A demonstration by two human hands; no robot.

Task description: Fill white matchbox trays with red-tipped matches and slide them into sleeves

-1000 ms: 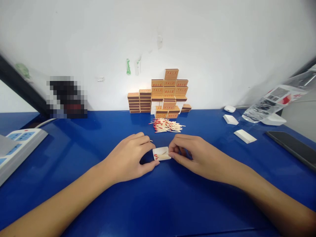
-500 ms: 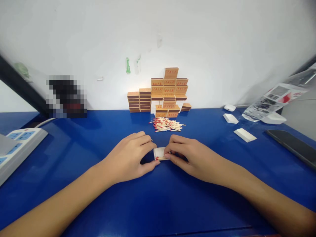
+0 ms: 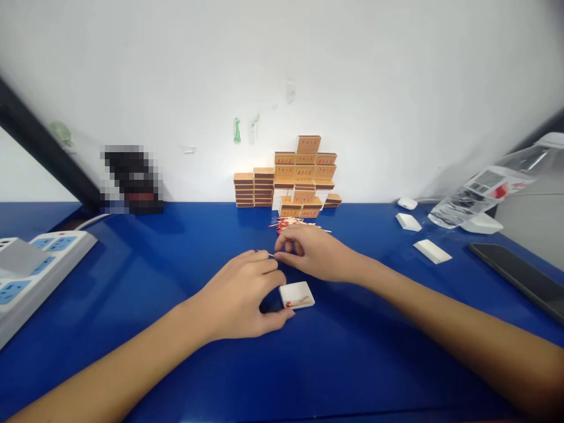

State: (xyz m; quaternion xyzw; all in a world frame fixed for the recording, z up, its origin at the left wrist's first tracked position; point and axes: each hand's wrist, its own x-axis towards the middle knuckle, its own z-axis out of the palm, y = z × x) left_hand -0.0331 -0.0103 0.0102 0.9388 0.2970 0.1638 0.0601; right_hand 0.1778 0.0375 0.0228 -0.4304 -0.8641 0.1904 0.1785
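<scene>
A small white matchbox tray lies on the blue table, with a few red-headed matches along its near side. My left hand grips the tray's left end between thumb and index finger. Just past the left knuckles, my right hand has thumb and fingers closed at the end of a single match. That match's red head shows beside the left fingers. Behind my right hand lies a pile of loose matches, partly covered by it.
Stacked matchboxes stand against the wall. To the right are white pieces, a small white case, a plastic bottle and a black phone. A power strip lies at the left edge.
My right hand has moved from the tray, away from me and left, to the single match. My left hand stays on the tray. The whole view has shifted slightly.
</scene>
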